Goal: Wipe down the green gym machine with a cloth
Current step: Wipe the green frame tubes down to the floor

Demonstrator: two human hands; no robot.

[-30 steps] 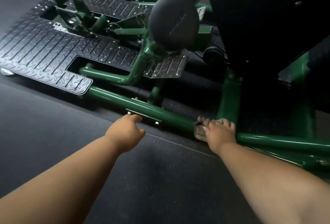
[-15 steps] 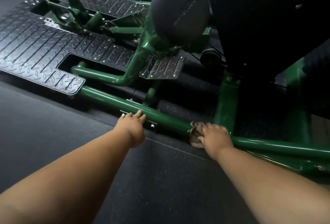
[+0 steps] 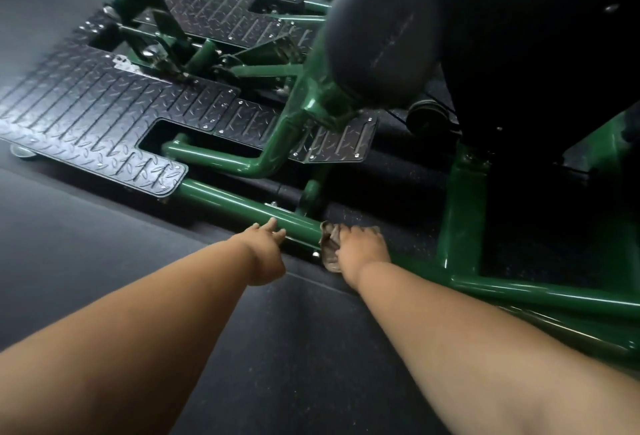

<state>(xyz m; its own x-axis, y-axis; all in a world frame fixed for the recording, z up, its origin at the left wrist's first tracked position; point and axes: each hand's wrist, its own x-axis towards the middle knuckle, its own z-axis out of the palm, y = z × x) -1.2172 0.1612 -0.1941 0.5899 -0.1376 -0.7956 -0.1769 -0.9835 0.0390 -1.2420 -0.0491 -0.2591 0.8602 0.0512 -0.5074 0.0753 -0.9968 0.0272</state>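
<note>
Dark rubber floor [image 3: 104, 261] under green gym machine [image 3: 242, 207], black tread plates [image 3: 86, 115] at left, round black pad [image 3: 381, 43] above. Your right hand [image 3: 363, 249] grips crumpled brownish cloth [image 3: 329, 245], fingers curled over it, pressing it on low green frame tube. Your left hand [image 3: 265, 251] just beside, fingers extended, tips touching same tube, holding nothing.

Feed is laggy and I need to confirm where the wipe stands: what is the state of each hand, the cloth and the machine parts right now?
Right hand: pressing the cloth onto the rail.
Cloth: bunched, draped over the rail.
Left hand: fingers extended, touching the rail, holding nothing.
Lower green rail: glossy, lying along the floor.
Black tread plate: flat, untouched.
Black roller pad: raised above the frame.
</note>
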